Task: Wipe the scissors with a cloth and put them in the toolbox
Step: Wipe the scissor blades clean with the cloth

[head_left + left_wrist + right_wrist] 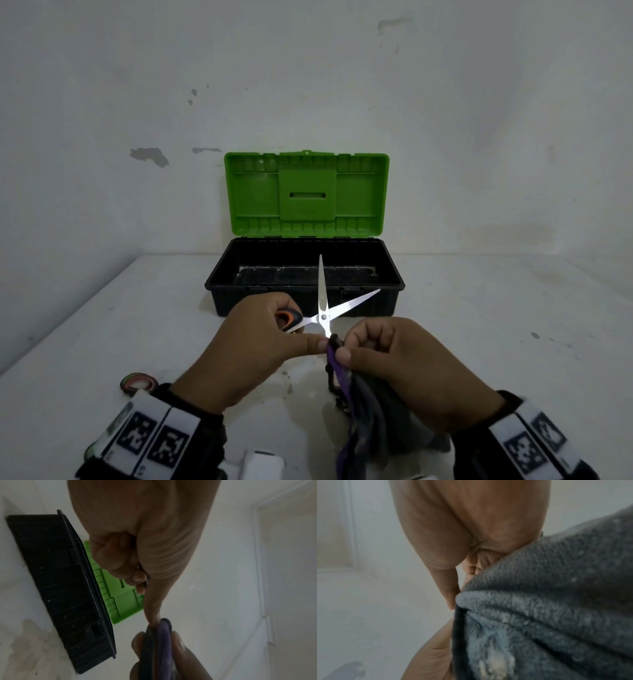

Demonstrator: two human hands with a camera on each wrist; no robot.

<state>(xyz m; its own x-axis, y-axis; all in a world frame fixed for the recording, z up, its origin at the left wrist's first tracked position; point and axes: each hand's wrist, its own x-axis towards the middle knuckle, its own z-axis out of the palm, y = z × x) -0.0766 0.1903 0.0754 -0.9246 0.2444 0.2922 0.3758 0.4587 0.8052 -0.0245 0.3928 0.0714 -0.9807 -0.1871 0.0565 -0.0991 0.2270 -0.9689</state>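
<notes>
The scissors (323,317) are held above the table in front of the toolbox, their steel blades spread wide and pointing away from me. My left hand (270,329) grips the orange-and-black handle (287,318), and its thumb reaches to the other handle. My right hand (387,356) pinches a grey cloth with a purple edge (373,418) around that second, dark handle (335,341). In the left wrist view the purple cloth edge (163,642) sits between fingertips. Grey cloth (547,601) fills most of the right wrist view. The toolbox stands open, with a black base (226,274) and a raised green lid (306,195).
A small ring-shaped roll (138,382) lies on the white table (496,325) by my left wrist. A white object (262,464) shows at the bottom edge. The toolbox backs onto a white wall (479,137), and the table's left edge runs diagonally.
</notes>
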